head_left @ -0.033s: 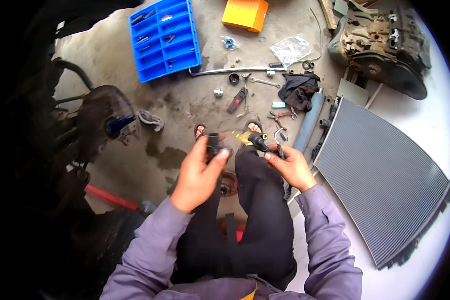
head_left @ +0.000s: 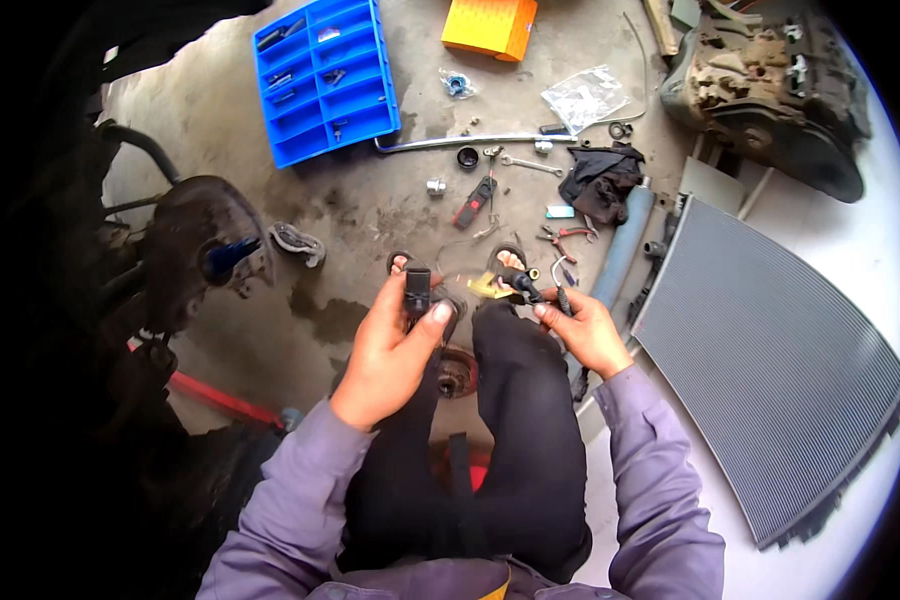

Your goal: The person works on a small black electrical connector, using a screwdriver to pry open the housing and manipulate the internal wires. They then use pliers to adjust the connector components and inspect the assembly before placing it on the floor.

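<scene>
My left hand [head_left: 390, 362] is closed around a black plastic part [head_left: 417, 288] with a boxy, connector-like end pointing away from me. Opposite it, above my right knee, my right hand [head_left: 592, 338] grips a small black fitting [head_left: 526, 287] between thumb and fingers. A brass-coloured ring [head_left: 533, 274] shows at the fitting's far side. Just left of this fitting is a blurred yellow piece [head_left: 488, 287]; whether it is joined to the fitting I cannot make out. The hands are apart, and the fingers behind each part are mostly hidden.
Beyond my feet lie red-handled pliers [head_left: 570, 235], a wrench [head_left: 532, 164], a red-and-black meter [head_left: 475, 202] and a black cloth [head_left: 602, 182]. A blue compartment tray [head_left: 358, 128] and orange box [head_left: 490, 25] stand farther off. At right are a radiator [head_left: 770, 370] and an engine [head_left: 760, 100].
My left hand has tipped its black part so the boxy end now shows more clearly. The right hand has barely moved, its fitting shifting slightly right. The whole view has shifted a little.
</scene>
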A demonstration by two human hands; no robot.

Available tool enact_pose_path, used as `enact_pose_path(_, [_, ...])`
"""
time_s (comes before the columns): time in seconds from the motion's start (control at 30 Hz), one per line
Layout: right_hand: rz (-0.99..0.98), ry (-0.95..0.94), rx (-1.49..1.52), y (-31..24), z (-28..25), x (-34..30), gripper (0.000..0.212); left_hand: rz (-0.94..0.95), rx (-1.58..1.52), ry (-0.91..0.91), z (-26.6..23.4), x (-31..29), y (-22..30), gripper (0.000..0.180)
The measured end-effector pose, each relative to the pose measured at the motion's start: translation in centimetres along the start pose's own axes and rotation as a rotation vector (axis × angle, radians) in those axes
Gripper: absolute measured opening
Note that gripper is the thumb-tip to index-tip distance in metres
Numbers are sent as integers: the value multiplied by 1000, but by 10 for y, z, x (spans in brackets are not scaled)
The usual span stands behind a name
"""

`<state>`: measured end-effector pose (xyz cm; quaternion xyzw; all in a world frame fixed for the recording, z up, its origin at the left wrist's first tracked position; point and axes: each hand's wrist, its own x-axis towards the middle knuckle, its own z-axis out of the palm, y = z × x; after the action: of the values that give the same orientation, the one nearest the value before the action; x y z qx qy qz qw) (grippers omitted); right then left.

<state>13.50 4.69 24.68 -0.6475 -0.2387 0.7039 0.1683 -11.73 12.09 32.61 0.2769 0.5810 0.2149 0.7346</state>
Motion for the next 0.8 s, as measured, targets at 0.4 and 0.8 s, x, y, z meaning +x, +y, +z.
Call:
enact_pose_path(0.4, [330, -218, 326, 294, 8, 267, 41, -165, -9, -261, -5, 146, -91, 28])
enact_pose_path(0.8, [-306, 479, -829, 258, -68, 252, 49, -178, 49, -348, 0, 179, -105, 51])
